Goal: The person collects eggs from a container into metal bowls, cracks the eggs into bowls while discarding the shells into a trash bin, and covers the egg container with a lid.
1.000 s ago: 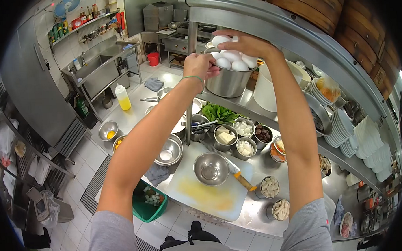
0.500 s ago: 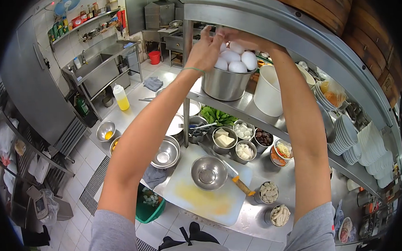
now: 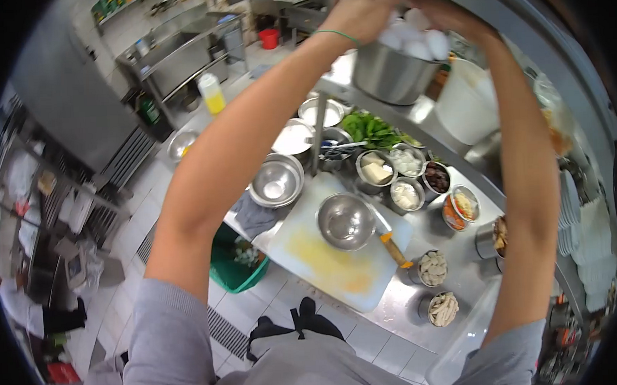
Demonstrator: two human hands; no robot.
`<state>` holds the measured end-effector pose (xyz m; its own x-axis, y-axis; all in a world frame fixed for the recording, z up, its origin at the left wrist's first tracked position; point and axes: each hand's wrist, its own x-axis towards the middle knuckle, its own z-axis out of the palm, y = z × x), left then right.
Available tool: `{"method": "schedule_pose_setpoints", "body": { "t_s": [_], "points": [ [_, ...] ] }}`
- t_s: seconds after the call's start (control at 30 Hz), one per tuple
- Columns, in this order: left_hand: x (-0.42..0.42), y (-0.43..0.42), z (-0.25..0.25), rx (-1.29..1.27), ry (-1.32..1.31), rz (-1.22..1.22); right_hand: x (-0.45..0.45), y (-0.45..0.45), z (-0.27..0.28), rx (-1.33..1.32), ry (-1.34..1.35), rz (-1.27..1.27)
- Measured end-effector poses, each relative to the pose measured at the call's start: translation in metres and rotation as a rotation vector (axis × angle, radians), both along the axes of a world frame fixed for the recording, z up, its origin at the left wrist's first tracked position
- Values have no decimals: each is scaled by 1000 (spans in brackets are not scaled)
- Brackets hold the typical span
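Both hands are up at the top edge of the view, over a steel pot (image 3: 394, 72) heaped with white eggs (image 3: 412, 40) on a raised metal shelf. My left hand (image 3: 369, 12), with a green band at its wrist, is above the pot's left side. My right hand (image 3: 452, 13) reaches over the eggs from the right. The fingers of both hands meet near the frame's top edge, blurred and partly cut off, so what they hold is unclear. Below, a steel bowl (image 3: 345, 222) sits on a stained white cutting board (image 3: 304, 261) beside a knife (image 3: 393, 249) with a yellow-brown handle.
Steel containers of butter-like blocks (image 3: 376, 170), dark pieces (image 3: 436, 178) and pale strips (image 3: 443, 310) stand right of the board. Leafy greens (image 3: 368, 129) lie under the shelf. A white tub (image 3: 461, 103) is beside the pot. A green bin (image 3: 237, 264) stands below the counter's left edge.
The view has shifted, so the counter and pot appear further right and the pot higher. My hands remain over the eggs, with their fingers closer together and more blurred.
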<state>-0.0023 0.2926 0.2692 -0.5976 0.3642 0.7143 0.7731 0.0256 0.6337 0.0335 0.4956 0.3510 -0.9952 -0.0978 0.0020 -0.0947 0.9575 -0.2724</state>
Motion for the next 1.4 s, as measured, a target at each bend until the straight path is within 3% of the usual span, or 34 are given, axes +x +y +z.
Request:
{"method": "schedule_pose_setpoints", "body": {
  "t_s": [0.03,0.07,0.13,0.2,0.3,0.33,0.4,0.43,0.47,0.5,0.57,0.63,0.67,0.73,0.8,0.9,0.93,0.97,1.03,1.17,1.23,1.4],
  "points": [
    [11,-11,1,-37,29,-42,-38,30,-19,-142,149,548],
    [29,-29,8,-134,44,-3,-29,13,-18,-156,138,570],
    [48,-54,5,-236,42,32,15,-17,1,-76,-37,136],
    [60,-68,-3,0,322,96,17,-22,-6,-88,40,97],
    [69,-116,-14,31,142,30,38,-31,-13,-66,147,20],
    [89,-136,-14,-6,195,93,51,-38,-11,-25,181,3],
    [64,-191,-51,131,99,28,75,-49,-5,69,251,-41],
    [76,-206,-56,48,93,90,84,-46,-7,120,278,-72],
    [94,-216,-62,47,-5,107,69,-22,-10,333,373,235],
    [100,-226,-75,98,-103,136,72,9,-16,345,356,204],
    [113,-246,-102,95,-185,234,130,-46,-31,279,460,-120],
    [123,-256,-136,158,-295,270,191,-84,-48,351,516,-113],
    [129,-257,-155,198,-359,271,204,-45,-69,280,625,19],
    [144,-254,-199,134,-529,309,261,-71,-108,130,556,60],
    [161,-231,-243,37,-741,226,313,-76,-153,-180,227,139],
    [178,-179,-305,-125,-1037,105,388,-79,-254,-644,-330,-148],
    [177,-163,-330,-111,-1143,41,414,-83,-297,-784,-444,-351],
    [177,-147,-349,-144,-1212,57,443,-89,-344,-843,-429,-500],
    [178,-107,-364,-214,-1294,181,489,-105,-412,-690,-429,-685],
    [169,-85,-427,13,-1376,140,483,-138,-439,-899,-435,-704],
    [173,-91,-428,69,-1379,117,451,-145,-448,-871,-174,-637],
    [192,-158,-379,141,-1304,110,310,-135,-449,-1009,75,-589]
  ]
}}
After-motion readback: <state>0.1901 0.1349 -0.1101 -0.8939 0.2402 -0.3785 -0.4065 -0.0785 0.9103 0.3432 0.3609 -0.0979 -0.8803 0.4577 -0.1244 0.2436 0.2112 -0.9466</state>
